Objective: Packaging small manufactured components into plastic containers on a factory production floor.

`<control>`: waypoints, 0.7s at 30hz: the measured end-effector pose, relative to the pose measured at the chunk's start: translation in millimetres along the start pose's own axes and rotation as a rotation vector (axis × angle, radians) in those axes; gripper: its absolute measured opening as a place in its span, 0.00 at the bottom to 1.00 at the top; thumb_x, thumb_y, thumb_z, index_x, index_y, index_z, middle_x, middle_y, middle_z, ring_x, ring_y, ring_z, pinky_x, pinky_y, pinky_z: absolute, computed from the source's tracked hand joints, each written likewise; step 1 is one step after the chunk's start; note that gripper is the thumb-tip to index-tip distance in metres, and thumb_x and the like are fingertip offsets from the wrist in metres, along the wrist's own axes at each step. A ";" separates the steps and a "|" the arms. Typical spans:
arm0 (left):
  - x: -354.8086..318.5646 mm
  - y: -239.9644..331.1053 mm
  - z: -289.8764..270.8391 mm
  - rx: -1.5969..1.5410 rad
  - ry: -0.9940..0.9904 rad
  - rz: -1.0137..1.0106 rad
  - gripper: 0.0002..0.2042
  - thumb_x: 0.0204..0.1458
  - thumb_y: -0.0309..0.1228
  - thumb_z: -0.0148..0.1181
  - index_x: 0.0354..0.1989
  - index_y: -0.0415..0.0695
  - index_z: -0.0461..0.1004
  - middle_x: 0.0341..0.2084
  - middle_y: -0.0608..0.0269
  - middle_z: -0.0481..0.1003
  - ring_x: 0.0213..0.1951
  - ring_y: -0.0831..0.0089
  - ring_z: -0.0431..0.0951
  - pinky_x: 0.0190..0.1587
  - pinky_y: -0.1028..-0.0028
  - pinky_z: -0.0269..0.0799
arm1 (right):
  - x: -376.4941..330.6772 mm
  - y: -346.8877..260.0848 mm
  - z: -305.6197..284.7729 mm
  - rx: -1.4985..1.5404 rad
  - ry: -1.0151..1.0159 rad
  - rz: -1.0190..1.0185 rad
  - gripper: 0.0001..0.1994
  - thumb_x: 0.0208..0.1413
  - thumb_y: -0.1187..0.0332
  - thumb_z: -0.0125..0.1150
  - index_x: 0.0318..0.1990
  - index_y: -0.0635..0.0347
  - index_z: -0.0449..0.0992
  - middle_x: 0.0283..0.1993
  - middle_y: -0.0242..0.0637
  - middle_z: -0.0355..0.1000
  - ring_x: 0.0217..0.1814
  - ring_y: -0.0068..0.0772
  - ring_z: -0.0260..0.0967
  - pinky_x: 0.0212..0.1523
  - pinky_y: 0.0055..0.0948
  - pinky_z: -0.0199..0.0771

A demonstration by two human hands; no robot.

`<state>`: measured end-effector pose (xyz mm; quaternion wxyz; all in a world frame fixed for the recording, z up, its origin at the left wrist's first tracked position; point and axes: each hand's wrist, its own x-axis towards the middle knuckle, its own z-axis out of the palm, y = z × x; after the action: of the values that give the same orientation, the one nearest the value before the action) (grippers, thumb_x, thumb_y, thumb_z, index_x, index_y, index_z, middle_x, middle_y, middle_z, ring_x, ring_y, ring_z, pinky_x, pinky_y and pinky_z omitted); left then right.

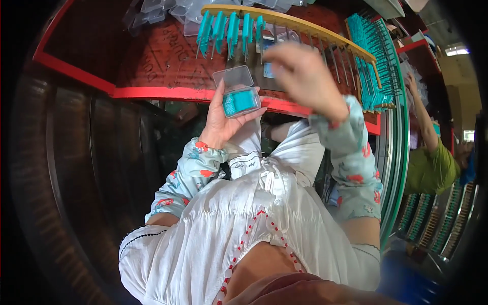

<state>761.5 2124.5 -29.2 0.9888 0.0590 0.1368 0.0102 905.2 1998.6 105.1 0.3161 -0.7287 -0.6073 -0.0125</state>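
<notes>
My left hand (218, 123) is closed around a small clear plastic box (234, 77) with its lid raised. Inside lie teal pieces (240, 101), packed flat; I cannot make out their exact kind. My right hand (305, 76), smeared by motion, hovers to the right of the box, in front of a yellow rack (300, 21) with metal rods. Whether its fingers hold anything does not show. Several teal pieces (233, 35) hang on the rods at the rack's left end, while rods further right are bare.
Clear plastic boxes (152, 11) are heaped at the back of the red-edged table (168, 66). To the right stands another rack (378, 61) full of teal pieces. A co-worker in a green top (432, 168) is at the far right, near more loaded racks (439, 218).
</notes>
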 end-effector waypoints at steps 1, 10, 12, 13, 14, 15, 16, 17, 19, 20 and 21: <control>-1.0 1.0 -1.7 0.037 -0.047 0.002 0.33 0.56 0.58 0.49 0.56 0.38 0.65 0.57 0.41 0.65 0.58 0.44 0.67 0.59 0.43 0.64 | 14.7 11.4 -0.8 -0.098 0.087 0.076 0.17 0.47 0.72 0.62 0.47 0.60 0.73 0.39 0.41 0.71 0.40 0.46 0.72 0.40 0.37 0.73; -6.8 7.1 1.4 -0.074 -0.008 0.024 0.27 0.56 0.53 0.55 0.47 0.37 0.69 0.52 0.39 0.69 0.53 0.43 0.71 0.58 0.41 0.64 | 52.0 56.5 29.7 -0.423 0.099 0.218 0.27 0.36 0.59 0.74 0.46 0.52 0.72 0.41 0.35 0.72 0.48 0.43 0.65 0.47 0.43 0.61; 0.0 9.3 -1.5 -0.038 -0.001 -0.004 0.27 0.55 0.53 0.55 0.47 0.38 0.69 0.51 0.40 0.70 0.53 0.45 0.71 0.58 0.41 0.64 | 48.2 50.8 31.3 -0.414 0.225 0.162 0.27 0.35 0.56 0.75 0.46 0.52 0.74 0.39 0.34 0.72 0.48 0.41 0.64 0.50 0.43 0.57; 4.1 8.4 0.2 -0.007 0.049 -0.006 0.27 0.56 0.53 0.54 0.48 0.38 0.68 0.51 0.40 0.70 0.53 0.45 0.71 0.58 0.42 0.64 | 45.7 47.9 27.7 -0.424 0.159 0.138 0.24 0.37 0.58 0.74 0.45 0.52 0.75 0.38 0.33 0.73 0.48 0.41 0.64 0.50 0.42 0.56; 9.9 8.5 1.3 0.027 0.099 -0.013 0.27 0.56 0.53 0.53 0.49 0.38 0.68 0.51 0.40 0.70 0.53 0.45 0.71 0.58 0.42 0.65 | 43.7 45.9 24.8 -0.435 0.094 0.119 0.22 0.38 0.59 0.73 0.43 0.52 0.76 0.37 0.32 0.74 0.49 0.41 0.64 0.51 0.42 0.55; 12.2 9.3 0.9 0.024 0.106 -0.009 0.27 0.56 0.53 0.53 0.49 0.38 0.68 0.51 0.40 0.70 0.53 0.45 0.71 0.58 0.42 0.65 | 41.6 36.0 25.1 -0.428 0.090 0.118 0.22 0.38 0.59 0.73 0.43 0.52 0.76 0.37 0.32 0.74 0.49 0.41 0.64 0.51 0.42 0.55; 13.7 10.1 1.7 0.029 0.109 -0.013 0.28 0.57 0.54 0.52 0.50 0.38 0.67 0.51 0.42 0.70 0.53 0.46 0.71 0.57 0.42 0.65 | 34.1 22.3 25.2 -0.476 0.078 0.059 0.20 0.39 0.60 0.71 0.43 0.52 0.78 0.36 0.31 0.74 0.49 0.41 0.64 0.52 0.42 0.54; 10.6 9.4 1.3 0.032 0.117 -0.017 0.28 0.58 0.54 0.50 0.52 0.39 0.67 0.51 0.44 0.70 0.53 0.47 0.71 0.57 0.42 0.65 | 22.1 6.4 28.3 -0.521 0.064 0.001 0.18 0.41 0.61 0.70 0.42 0.51 0.79 0.34 0.31 0.75 0.49 0.40 0.64 0.53 0.42 0.53; 1.6 3.4 16.8 0.047 0.072 -0.026 0.29 0.58 0.55 0.48 0.54 0.40 0.66 0.51 0.47 0.70 0.53 0.49 0.71 0.56 0.42 0.66 | -14.2 -26.8 32.7 -0.422 0.207 -0.063 0.18 0.40 0.65 0.70 0.43 0.51 0.80 0.36 0.30 0.75 0.49 0.39 0.64 0.52 0.40 0.54; 0.1 -0.6 24.2 0.070 0.011 -0.038 0.30 0.58 0.56 0.47 0.55 0.40 0.66 0.51 0.49 0.70 0.53 0.50 0.72 0.56 0.43 0.66 | -35.2 -35.0 37.9 -0.293 0.285 0.003 0.20 0.41 0.67 0.71 0.45 0.53 0.79 0.38 0.31 0.75 0.50 0.40 0.64 0.57 0.40 0.52; -0.1 -4.3 24.6 0.104 -0.042 -0.092 0.30 0.58 0.57 0.45 0.57 0.43 0.65 0.52 0.53 0.70 0.53 0.54 0.72 0.56 0.46 0.67 | -53.6 -35.8 49.7 -0.289 0.286 0.011 0.20 0.41 0.67 0.71 0.45 0.53 0.79 0.38 0.31 0.75 0.50 0.40 0.64 0.57 0.40 0.52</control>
<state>768.1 2117.4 -6.1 0.9865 0.1041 0.1188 -0.0434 841.0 1977.5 59.7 0.2912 -0.7607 -0.5440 -0.2013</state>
